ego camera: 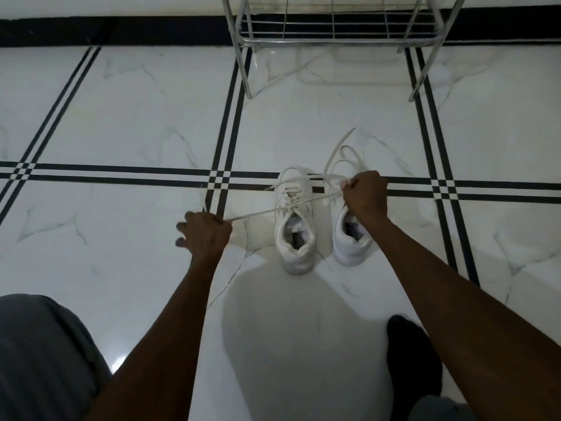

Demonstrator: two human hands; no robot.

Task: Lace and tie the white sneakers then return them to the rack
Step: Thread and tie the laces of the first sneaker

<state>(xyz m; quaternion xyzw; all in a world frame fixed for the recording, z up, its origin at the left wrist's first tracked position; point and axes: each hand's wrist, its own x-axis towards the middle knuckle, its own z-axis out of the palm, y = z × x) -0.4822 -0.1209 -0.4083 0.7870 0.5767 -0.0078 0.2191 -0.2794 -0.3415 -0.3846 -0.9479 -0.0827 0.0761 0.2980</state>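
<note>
Lace of flat white cloth, soft and light, is stretched tight over the left white sneaker on the floor, near the rack, left hand and right hand fingers closed on its ends, probably best held there.

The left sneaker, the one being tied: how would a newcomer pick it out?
Start at the metal rack by the wall and come down the tiled floor to two white sneakers side by side. It is the left sneaker, nearer the left hand. Unlike the right sneaker, a lace stretches taut across it between both hands.
</note>
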